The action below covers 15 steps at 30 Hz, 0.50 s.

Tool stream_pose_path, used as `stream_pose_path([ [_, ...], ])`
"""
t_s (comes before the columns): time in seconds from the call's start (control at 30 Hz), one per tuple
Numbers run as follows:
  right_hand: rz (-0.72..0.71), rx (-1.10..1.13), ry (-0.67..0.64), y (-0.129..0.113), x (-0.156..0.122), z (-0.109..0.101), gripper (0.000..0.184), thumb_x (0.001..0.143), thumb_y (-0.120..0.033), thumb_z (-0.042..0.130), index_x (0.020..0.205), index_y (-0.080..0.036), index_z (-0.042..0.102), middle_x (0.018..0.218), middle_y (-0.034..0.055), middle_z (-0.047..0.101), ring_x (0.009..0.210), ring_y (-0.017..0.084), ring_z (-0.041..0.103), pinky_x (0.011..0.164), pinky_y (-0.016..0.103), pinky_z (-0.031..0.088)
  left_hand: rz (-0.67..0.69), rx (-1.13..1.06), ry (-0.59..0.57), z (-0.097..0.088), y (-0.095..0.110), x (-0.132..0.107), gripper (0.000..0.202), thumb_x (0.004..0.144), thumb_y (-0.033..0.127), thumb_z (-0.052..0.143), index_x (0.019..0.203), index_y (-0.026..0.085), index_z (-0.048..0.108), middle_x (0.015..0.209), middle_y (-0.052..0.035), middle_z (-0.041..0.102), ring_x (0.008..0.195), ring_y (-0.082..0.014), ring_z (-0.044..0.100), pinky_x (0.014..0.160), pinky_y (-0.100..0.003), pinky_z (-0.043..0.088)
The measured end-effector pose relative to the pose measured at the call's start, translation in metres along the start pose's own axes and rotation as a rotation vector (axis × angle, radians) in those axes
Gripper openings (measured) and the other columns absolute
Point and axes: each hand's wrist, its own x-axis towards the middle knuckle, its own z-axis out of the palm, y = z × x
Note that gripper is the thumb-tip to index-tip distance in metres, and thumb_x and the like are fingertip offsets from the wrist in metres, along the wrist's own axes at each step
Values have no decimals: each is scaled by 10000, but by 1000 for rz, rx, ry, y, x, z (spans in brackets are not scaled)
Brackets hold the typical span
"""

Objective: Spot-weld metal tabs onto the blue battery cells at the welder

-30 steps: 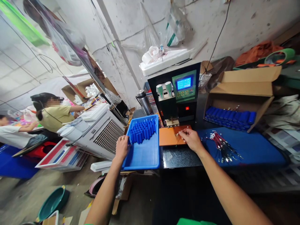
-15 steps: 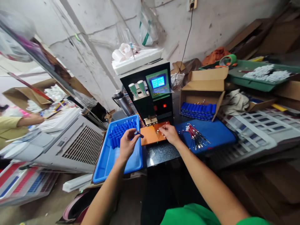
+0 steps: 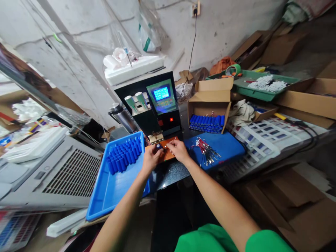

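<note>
My left hand (image 3: 151,158) is closed around a blue battery cell (image 3: 158,146), its end showing between thumb and fingers. It is over the orange plate (image 3: 169,156), just under the electrodes (image 3: 156,136) of a black spot welder (image 3: 168,130). Close on the right, my right hand (image 3: 179,150) pinches a tiny light-coloured piece near the cell; what kind of piece it is I cannot make out. A blue tray (image 3: 115,197) left of the hands holds rows of blue cells (image 3: 123,155). Right of my right hand, a bundle of red and black wires (image 3: 207,150) lies on a blue mat (image 3: 228,147).
An open cardboard box (image 3: 210,96) with more blue cells stands behind the mat. A steel flask (image 3: 122,117) is left of the welder. At the back right is a green tray (image 3: 265,94) with white pieces. A grey slatted unit (image 3: 47,178) stands beyond the blue tray.
My left hand has moved from above the blue tray to the orange plate under the electrodes, bringing the battery cell along. My right hand stays near the plate. The view has shifted right.
</note>
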Motion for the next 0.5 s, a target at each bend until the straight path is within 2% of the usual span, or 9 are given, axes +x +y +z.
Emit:
stream_pose_path([
  [0.3,-9,26,12,0,0,2,251,726,-438,627,699,-190,596,516,-31,535,470,120,485,454,230,370,-12,-74,-32,11,-13,-7,291,814,417,590,961,169,627,894,-46,701,841,-191,653,785,-317,523],
  [0.5,15,84,15,-8,3,8,249,717,-421,636,675,-177,604,535,-15,557,494,123,508,481,237,391,-1,-32,-9,14,-15,-6,272,830,362,582,983,147,646,831,-37,691,761,-169,631,718,-288,508],
])
